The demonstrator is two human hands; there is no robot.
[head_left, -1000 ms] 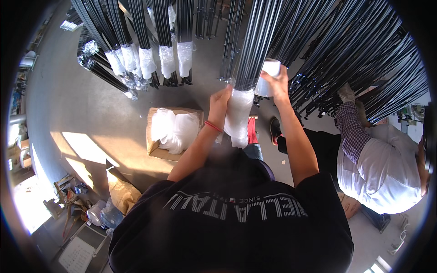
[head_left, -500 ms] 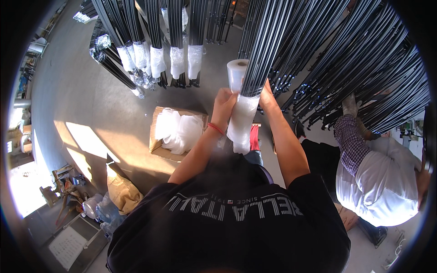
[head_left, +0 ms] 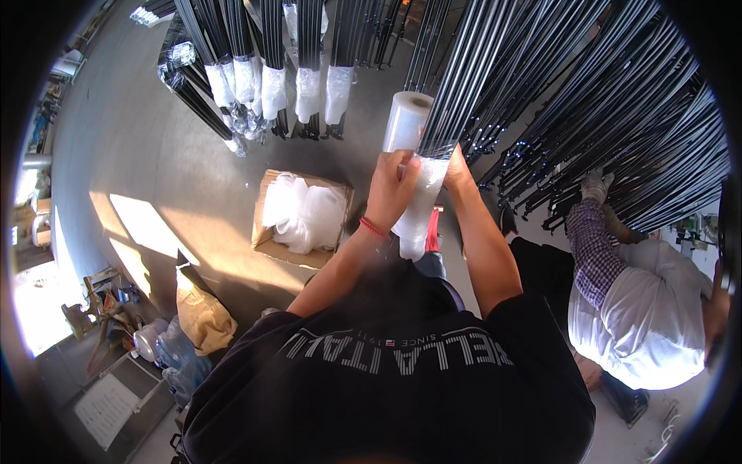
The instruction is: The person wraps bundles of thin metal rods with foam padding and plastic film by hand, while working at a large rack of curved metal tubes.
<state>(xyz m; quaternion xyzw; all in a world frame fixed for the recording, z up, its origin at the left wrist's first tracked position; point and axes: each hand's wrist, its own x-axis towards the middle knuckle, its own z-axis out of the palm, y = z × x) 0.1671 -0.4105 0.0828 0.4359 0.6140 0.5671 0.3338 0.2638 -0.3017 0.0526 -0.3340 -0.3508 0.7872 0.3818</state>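
In front of me a bundle of thin black rods (head_left: 462,69) slants down toward my body, its near end sleeved in white translucent wrap (head_left: 421,213). Clear stretch film circles the rods just above the sleeve. A thick roll of clear film (head_left: 403,127) stands tilted against the bundle's left side. My left hand (head_left: 391,189) is closed at the roll's lower end, its thumb close to the wrapped rods. Along the bundle's right edge, my right hand (head_left: 456,168) is closed on it, most of its fingers hidden behind.
A cardboard box (head_left: 297,259) of white sleeves sits on the floor at left. Wrapped rod bundles (head_left: 308,89) stand beyond it. Loose black rods (head_left: 603,116) fill the right, where a co-worker's gloved hand (head_left: 597,187) touches them. A tan sack (head_left: 205,317) lies lower left.
My left hand has shifted right, its thumb now showing at the bundle. The film roll leans more to the right, and the rods' near end has tilted slightly. My right hand stays at the bundle.
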